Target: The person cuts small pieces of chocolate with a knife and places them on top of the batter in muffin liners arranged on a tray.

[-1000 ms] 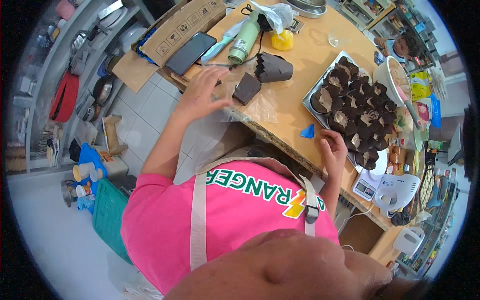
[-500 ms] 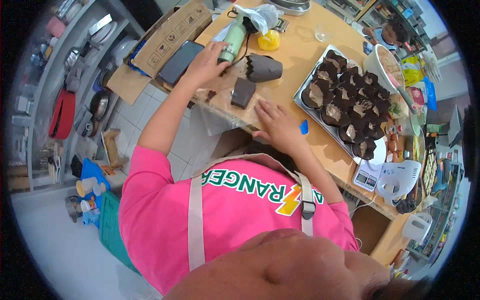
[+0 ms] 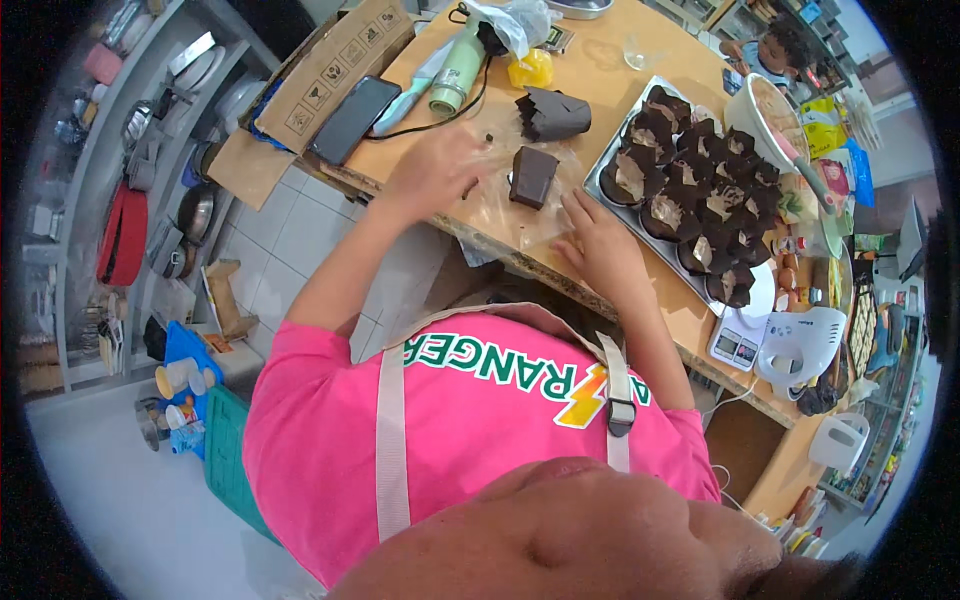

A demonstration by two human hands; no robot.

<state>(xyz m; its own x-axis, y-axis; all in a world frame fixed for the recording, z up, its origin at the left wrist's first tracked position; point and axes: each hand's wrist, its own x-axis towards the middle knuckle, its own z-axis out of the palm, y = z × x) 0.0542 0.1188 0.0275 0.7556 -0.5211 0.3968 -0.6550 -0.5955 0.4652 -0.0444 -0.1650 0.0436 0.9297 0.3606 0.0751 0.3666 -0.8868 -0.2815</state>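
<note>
We are facing a pale-brown wooden table (image 3: 605, 75), wearing a pink shirt (image 3: 480, 460) with green lettering, near an icon-printed brown cardboard box (image 3: 352, 62). By thin clear plastic sheeting (image 3: 548, 224) we are resting our right hand (image 3: 606, 250), thumb spread; our left hand (image 3: 436, 172) is blurring, its grip unclear. Between them a dark-brown rectangular block (image 3: 533, 178) is lying on the plastic.

Packed grey shelves (image 3: 258, 48) stand left of a white tiled floor (image 3: 275, 240) and a pale wooden table (image 3: 595, 62).
</note>
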